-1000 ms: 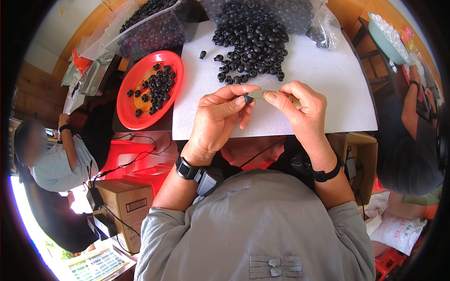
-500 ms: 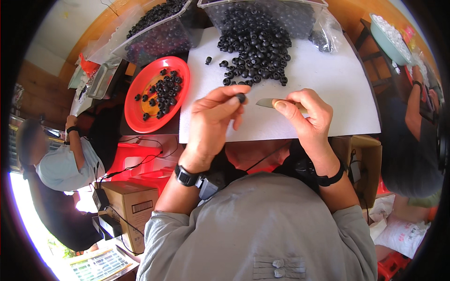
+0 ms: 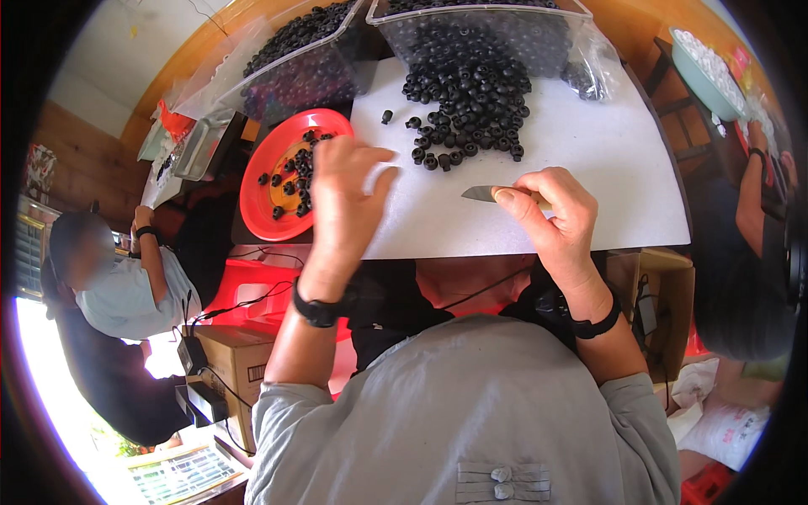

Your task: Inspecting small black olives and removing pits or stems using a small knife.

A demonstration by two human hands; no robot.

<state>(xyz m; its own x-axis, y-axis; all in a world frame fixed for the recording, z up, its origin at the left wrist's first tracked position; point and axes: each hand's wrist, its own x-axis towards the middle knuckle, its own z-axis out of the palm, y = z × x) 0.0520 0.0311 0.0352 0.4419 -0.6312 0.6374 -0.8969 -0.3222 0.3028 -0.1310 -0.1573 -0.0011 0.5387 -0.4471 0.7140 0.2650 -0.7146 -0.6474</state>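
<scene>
My left hand point(image 3: 343, 202), slightly smeared by motion, is over the right rim of the red plate point(image 3: 257, 156). Its thumb and forefinger stand apart with nothing visible between them. Several small round black pieces point(image 3: 290, 187) with holes lie on the plate, partly hidden by this hand. My right hand point(image 3: 557, 206) is closed round a small knife point(image 3: 480, 194), whose short blade points left above the white table covering point(image 3: 614, 168). Beyond the knife spreads a heap of the same black pieces point(image 3: 471, 101), with one loose piece point(image 3: 387, 116) lying to its left.
Two clear plastic bins, one at the back left point(image 3: 303, 80) and one at the back middle point(image 3: 547, 46), hold more black pieces. A person point(image 3: 126, 286) sits at left beside a metal tray point(image 3: 204, 147). Another person's arm point(image 3: 747, 198) shows at right, near a pale green basin point(image 3: 699, 76).
My left hand has moved left from beside the knife to the red plate, and the black piece it pinched no longer shows in its fingers. My right hand keeps the knife nearly in place.
</scene>
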